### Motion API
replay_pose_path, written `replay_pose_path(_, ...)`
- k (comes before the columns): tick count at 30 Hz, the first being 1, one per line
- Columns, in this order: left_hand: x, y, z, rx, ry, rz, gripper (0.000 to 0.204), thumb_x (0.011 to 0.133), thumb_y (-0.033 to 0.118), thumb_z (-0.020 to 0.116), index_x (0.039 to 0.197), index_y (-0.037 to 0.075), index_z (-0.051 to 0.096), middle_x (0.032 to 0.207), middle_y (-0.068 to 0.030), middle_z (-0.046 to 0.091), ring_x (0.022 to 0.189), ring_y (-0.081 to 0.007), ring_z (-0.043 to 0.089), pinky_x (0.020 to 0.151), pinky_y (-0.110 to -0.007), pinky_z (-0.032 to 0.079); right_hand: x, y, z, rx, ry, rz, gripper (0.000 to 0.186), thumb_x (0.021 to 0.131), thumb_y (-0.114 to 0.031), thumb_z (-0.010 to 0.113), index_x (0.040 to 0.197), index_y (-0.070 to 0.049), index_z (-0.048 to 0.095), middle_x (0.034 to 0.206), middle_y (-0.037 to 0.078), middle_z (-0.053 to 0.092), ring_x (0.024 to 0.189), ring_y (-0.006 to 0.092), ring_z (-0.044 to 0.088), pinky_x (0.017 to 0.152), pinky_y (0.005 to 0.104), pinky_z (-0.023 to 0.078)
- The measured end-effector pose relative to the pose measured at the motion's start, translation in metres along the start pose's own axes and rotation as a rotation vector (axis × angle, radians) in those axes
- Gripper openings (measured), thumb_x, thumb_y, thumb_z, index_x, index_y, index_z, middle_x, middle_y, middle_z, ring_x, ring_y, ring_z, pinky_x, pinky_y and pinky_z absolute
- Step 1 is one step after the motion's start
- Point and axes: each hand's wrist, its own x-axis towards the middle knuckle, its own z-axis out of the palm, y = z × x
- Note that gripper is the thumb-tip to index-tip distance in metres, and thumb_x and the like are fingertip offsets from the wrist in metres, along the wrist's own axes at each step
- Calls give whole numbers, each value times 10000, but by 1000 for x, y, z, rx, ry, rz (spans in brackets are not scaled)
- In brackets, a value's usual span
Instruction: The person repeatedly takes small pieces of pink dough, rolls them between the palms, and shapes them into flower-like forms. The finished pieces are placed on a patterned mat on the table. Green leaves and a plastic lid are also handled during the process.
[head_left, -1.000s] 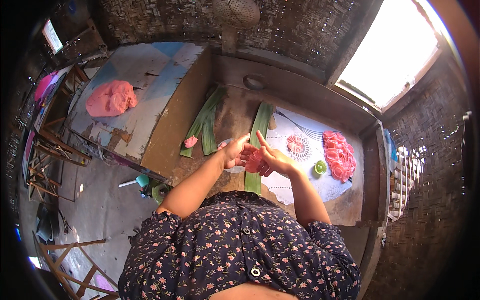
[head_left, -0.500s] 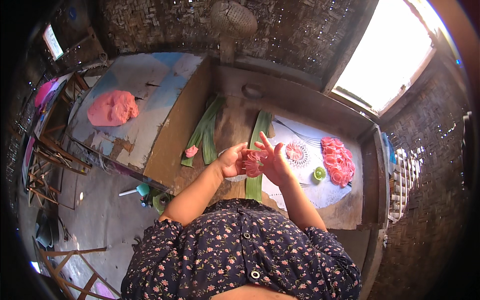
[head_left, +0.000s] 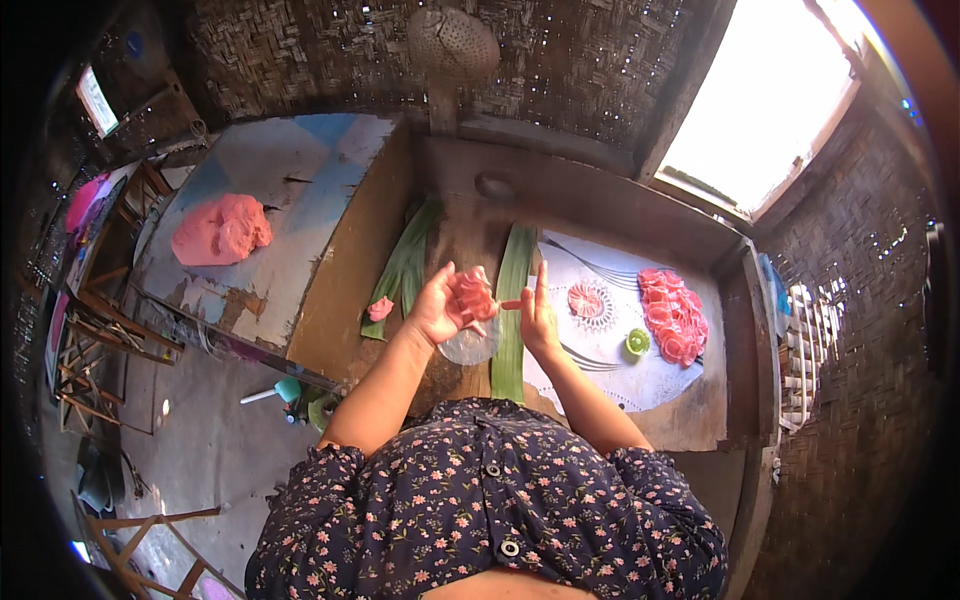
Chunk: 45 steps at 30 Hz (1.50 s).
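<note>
My left hand [head_left: 437,308] is closed around a pink, ruffled, flower-shaped piece [head_left: 473,296], made of thin petal-like folds. Close by on its right, my right hand [head_left: 540,322] has its fingers stretched upward. One digit points left at the flower-shaped piece; whether it touches is too small to tell. Under the hands, a clear round disc [head_left: 468,347] lies on the wooden surface beside a long green leaf strip [head_left: 513,290]. A small pink lump [head_left: 380,308] rests on another green leaf [head_left: 408,262] to the left.
On the right, a white patterned sheet [head_left: 570,262] bears a single pink ruffled piece [head_left: 584,299], a small green cup [head_left: 637,343] and a heap of pink ruffled pieces [head_left: 673,318]. A large pink dough-like mass [head_left: 222,230] sits on the raised worn board [head_left: 300,215]. Wooden walls edge the work surface.
My left hand has turned and shifted slightly left and up with the flower-shaped piece. My right hand has drawn its fingers closer together. More of the clear disc shows.
</note>
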Motion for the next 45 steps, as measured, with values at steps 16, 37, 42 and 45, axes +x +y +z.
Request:
replay_pose_path(16,-40,30,-11,-82,81,268,436,934,416,384,1060,52,590,1027,-103,618,956,-242,596,882,-428,473,22,-6,46,-513,-183,-376,147,664,-133,690,807,-106,675,1129,112,516,1116,323,431,931,447,358)
replay_pose_path(37,-26,21,5,-280,191,431,460,955,385,299,1060,33,576,1028,-123,605,966,-233,581,900,-399,454,20,-23,51,53,-289,139,171,695,-73,726,803,-32,601,695,-4,569,643,96,530,625,212,417)
replay_pose_path(42,-25,21,3,-314,177,430,474,950,409,315,1088,25,555,1076,-129,587,1004,-233,567,922,-419,438,15,-30,45,207,-320,143,203,752,-145,682,915,-30,643,888,70,616,852,154,563,763,293,438)
replay_pose_path(45,-23,19,0,-350,127,448,480,948,418,324,1092,17,545,1087,-136,580,1022,-235,561,932,-427,434,13,-40,42,458,-340,298,311,805,-259,648,1015,-31,630,1021,89,585,954,192,538,864,340,418)
